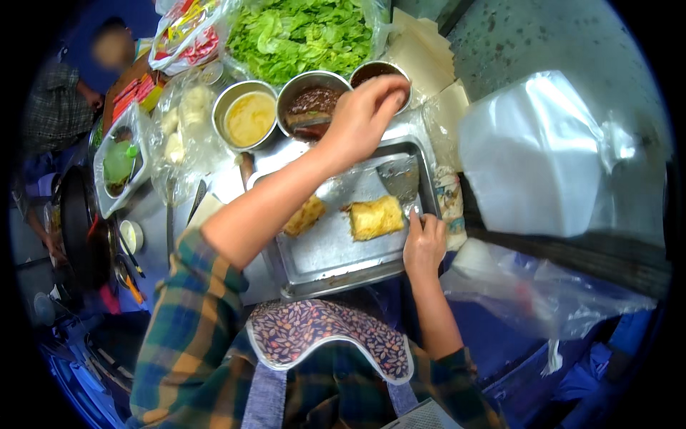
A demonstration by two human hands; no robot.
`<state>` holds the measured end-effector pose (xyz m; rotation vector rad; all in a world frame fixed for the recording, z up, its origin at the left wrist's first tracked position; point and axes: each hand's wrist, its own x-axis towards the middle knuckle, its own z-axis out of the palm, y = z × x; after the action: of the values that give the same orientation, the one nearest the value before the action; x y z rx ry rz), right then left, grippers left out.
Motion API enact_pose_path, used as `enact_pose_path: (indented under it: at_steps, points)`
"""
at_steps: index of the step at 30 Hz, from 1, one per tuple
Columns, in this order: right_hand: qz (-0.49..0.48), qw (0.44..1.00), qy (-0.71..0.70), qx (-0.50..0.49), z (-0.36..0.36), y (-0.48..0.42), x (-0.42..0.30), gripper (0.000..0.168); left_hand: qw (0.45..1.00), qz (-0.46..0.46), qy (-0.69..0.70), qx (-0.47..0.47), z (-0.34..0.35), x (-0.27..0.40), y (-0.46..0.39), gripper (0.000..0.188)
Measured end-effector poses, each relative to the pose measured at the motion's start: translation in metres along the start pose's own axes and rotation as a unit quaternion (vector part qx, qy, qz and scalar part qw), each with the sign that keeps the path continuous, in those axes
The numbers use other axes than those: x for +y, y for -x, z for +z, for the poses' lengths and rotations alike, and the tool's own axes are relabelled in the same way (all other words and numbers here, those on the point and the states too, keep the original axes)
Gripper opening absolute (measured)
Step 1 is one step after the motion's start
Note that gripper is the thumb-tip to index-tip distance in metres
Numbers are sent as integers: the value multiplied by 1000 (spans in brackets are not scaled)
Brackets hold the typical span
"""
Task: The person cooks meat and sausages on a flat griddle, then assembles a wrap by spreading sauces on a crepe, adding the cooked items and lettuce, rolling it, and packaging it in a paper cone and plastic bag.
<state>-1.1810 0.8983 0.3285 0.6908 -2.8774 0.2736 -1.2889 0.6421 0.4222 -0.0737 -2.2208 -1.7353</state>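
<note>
My left hand (370, 110) reaches over a steel pot of dark sauce (378, 68), its fingers curled above the near side. Whether it pinches something inside the pot is hidden. At the right rim of a metal tray (321, 265), my right hand (425, 244) is closed on a flat metal scraper (399, 177), whose blade rests inside the tray. Next to that hand lies a golden rolled pancake (377, 217). Another golden pancake piece (304, 215) sits farther left, partly covered by my left forearm.
Beyond the tray stand a pot of chunky brown sauce (311, 102) and a pot of yellow liquid (245, 119). Chopped lettuce (300, 37) fills a bag behind them. Paper bags (420, 51) and clear plastic bags (530, 155) lie right. Another person (59, 102) stands far left.
</note>
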Motion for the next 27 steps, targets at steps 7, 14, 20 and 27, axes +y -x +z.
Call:
enact_pose_path:
  at_steps: [7, 14, 20, 27]
  points:
    - [62, 980, -186, -43, -45, 0, -5, 39, 913, -374, 162, 8, 104, -136, -174, 28]
    - [100, 963, -251, -28, -40, 17, 11, 35, 907, -306, 270, -104, 110, -118, -178, 31]
    - [101, 956, -273, -34, -54, -2, 10, 32, 932, -347, 95, 42, 119, -129, -176, 26]
    - [104, 927, -358, 36, -86, -48, -3, 35, 954, -225, 194, 27, 63, -36, -61, 42]
